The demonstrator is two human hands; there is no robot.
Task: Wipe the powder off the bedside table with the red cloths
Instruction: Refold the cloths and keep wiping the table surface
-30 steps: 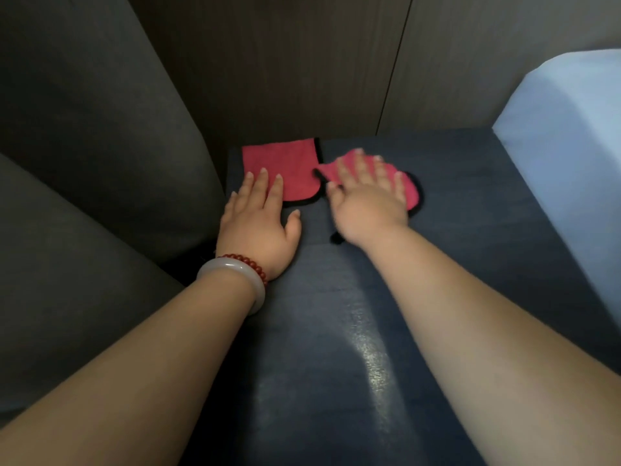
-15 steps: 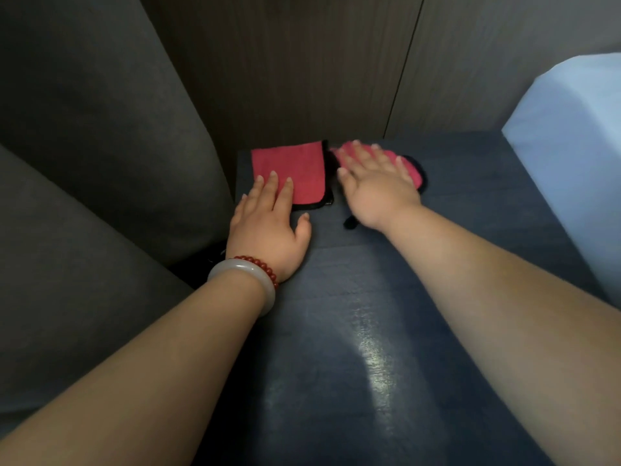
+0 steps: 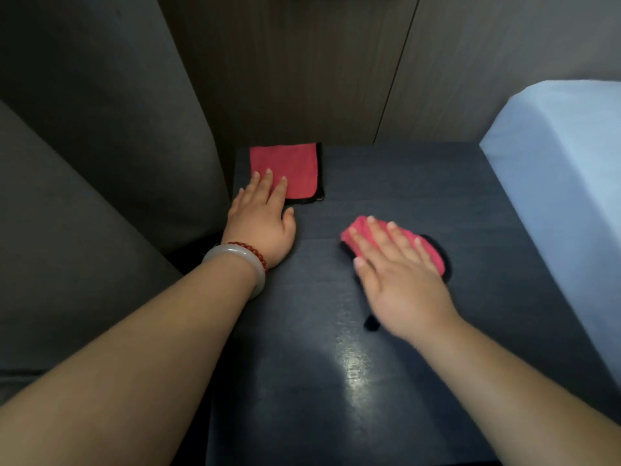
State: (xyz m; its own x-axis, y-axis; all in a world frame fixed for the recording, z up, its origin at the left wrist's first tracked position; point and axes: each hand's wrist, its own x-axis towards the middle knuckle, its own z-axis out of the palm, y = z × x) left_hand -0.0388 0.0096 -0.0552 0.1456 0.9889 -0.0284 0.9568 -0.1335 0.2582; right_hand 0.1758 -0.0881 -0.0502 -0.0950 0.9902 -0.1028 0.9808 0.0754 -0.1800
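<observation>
The dark blue bedside table (image 3: pixel 437 183) fills the middle of the view. A folded red cloth with black trim (image 3: pixel 299 166) lies flat at its back left corner. My left hand (image 3: pixel 260 220) lies flat on the table, its fingertips resting on that cloth's near edge. A second red cloth (image 3: pixel 359 230) sits near the table's middle, bunched under my right hand (image 3: pixel 400 280), which presses flat on it. A black loop (image 3: pixel 371 322) of this cloth sticks out below my palm. I cannot make out powder; a pale glare patch (image 3: pixel 353 368) shines on the near surface.
A grey upholstered piece (image 3: pixel 100 163) rises close along the table's left side. A bed with a light blue sheet (image 3: pixel 564 183) borders the right side. Dark wood wall panels (image 3: pixel 302 79) stand right behind the table.
My right hand has slid its red cloth from the back of the table, beside the folded cloth, toward me and to the right. My left hand has stayed on the folded cloth.
</observation>
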